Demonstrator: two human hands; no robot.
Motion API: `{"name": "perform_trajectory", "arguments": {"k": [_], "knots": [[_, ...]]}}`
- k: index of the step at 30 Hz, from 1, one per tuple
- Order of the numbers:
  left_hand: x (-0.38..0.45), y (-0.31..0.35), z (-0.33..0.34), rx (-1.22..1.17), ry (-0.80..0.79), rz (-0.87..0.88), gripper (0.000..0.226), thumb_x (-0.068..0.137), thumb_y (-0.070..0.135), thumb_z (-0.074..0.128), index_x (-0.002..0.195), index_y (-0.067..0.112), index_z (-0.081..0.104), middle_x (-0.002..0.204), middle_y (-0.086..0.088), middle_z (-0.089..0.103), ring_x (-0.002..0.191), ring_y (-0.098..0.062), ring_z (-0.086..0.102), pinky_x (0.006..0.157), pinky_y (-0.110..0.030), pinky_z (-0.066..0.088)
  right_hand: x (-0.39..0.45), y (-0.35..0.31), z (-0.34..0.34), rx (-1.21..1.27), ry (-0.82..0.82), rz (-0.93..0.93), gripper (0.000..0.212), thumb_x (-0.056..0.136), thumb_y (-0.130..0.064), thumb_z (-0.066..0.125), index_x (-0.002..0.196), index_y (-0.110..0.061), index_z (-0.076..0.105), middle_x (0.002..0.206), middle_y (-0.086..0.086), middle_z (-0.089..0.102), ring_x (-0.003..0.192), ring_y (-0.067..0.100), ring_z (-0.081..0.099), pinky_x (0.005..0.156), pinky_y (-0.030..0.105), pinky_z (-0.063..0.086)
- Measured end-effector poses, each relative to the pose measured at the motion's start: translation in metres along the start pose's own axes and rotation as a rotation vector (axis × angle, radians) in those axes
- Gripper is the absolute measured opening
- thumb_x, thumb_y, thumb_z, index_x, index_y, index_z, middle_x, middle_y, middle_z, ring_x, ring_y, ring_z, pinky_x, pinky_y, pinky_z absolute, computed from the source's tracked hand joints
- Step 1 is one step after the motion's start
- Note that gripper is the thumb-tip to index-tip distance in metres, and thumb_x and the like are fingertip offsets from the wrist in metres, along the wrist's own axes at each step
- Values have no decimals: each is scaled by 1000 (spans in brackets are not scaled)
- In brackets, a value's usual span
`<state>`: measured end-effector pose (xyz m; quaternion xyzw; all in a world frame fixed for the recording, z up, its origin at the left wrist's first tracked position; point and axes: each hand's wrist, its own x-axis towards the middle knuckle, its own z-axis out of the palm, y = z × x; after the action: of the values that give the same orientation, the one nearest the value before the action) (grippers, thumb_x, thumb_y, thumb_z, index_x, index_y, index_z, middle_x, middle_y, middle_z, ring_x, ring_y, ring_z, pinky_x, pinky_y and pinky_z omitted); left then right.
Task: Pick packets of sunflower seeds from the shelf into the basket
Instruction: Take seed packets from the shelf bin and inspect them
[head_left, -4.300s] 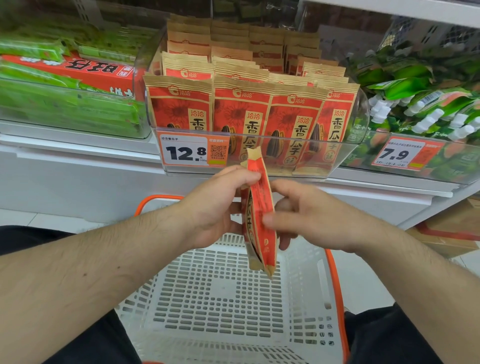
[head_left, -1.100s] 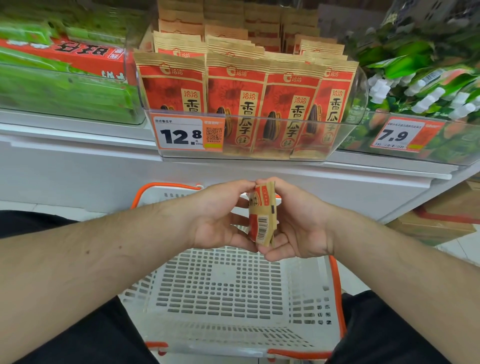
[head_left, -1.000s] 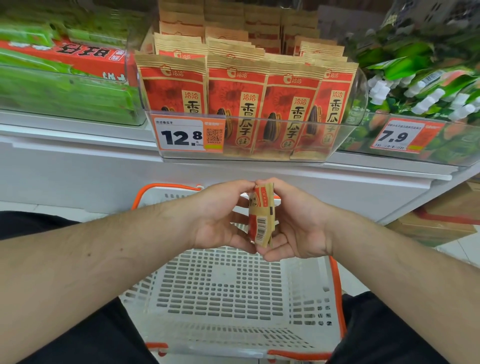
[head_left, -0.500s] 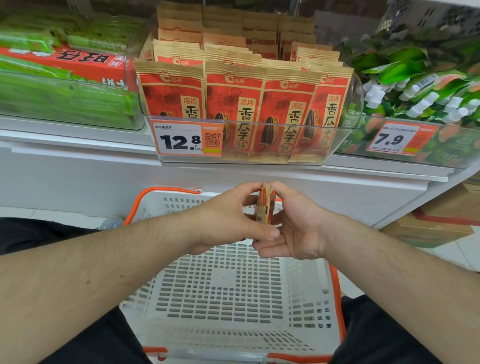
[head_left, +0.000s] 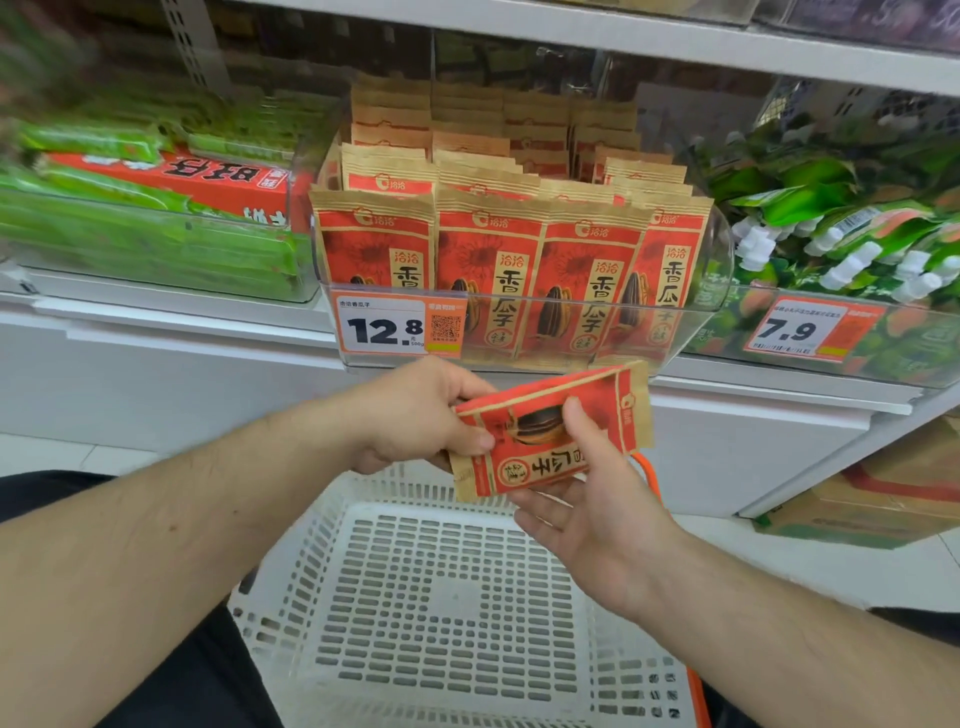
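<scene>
On the shelf tag (head_left: 382, 327): "12.8", above held packet (head_left: 550, 431).

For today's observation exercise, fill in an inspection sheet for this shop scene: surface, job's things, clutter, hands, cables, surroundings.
Surface: white shelf ledge.
Job's things: seed packet held sideways above the white basket, which holds nothing; more packets in the clear shelf bin.
Clutter: green snack packs left, green pouches right.
Hands: left hand and right hand both grip the packet.
Cables: nothing seen.
Surroundings: price tags, cardboard boxes, tiled floor.
</scene>
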<state>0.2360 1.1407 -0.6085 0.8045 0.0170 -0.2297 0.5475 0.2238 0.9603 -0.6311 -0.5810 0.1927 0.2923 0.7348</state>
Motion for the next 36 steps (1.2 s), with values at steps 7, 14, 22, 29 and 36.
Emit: {"name": "perform_trajectory", "arguments": {"k": [7,14,22,29,36], "knots": [[-7,19,-34,-269,82,112,25,85,27,62,104,14,71,86,-8,74,69,-17,69,64,-30,57,-9,-28,8,-3,20,-404,33,80,-47,62,86,-14,59,63,4,52,48,16,47,56,30,41],[-21,45,-45,-350,600,340,43,99,29,54,62,16,72,59,4,68,52,-9,62,50,-22,48,-16,-72,37,108,-60,-492,27,95,-33,57,75,-15,60,50,0,51,40,12,45,41,22,39],[-18,24,-111,349,1143,563,14,79,37,63,89,27,65,84,8,57,73,1,51,70,-21,42,-13,-148,88,-45,-3,-771,27,99,-38,58,83,-16,61,54,-3,57,41,9,48,47,23,43],[-21,20,-113,541,1083,655,24,84,40,61,79,20,73,70,18,55,77,-17,53,76,-27,34,25,-190,118,-914,82,-985,32,94,-43,63,74,-19,72,60,-14,65,52,-2,55,60,27,44],[-23,18,-114,454,954,536,19,85,17,74,85,32,62,76,25,53,85,-14,50,74,-29,34,33,-199,133,-1292,-61,-870,14,85,-39,76,85,-25,75,82,-9,71,76,7,64,73,29,51]]}}
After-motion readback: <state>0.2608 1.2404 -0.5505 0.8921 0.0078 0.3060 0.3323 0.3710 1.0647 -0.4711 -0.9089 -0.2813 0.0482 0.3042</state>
